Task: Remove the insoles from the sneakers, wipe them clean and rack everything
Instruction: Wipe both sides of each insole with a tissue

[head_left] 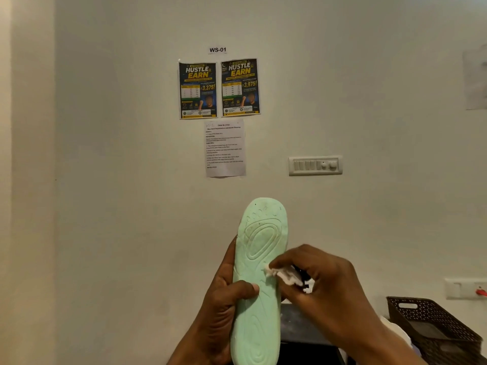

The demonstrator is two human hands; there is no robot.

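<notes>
A pale mint-green insole point(259, 262) stands upright in front of the wall, its patterned underside facing me. My left hand point(224, 299) grips it from the left, thumb across the front near its middle. My right hand point(321, 283) pinches a small white wipe point(282, 275) and presses it against the insole's right edge. No sneakers are in view.
A dark woven plastic basket point(432, 325) stands at the lower right. A dark surface point(300, 325) lies behind the insole below my hands. Posters point(218, 88) and a printed sheet hang on the wall, with a switch panel point(315, 165) to the right.
</notes>
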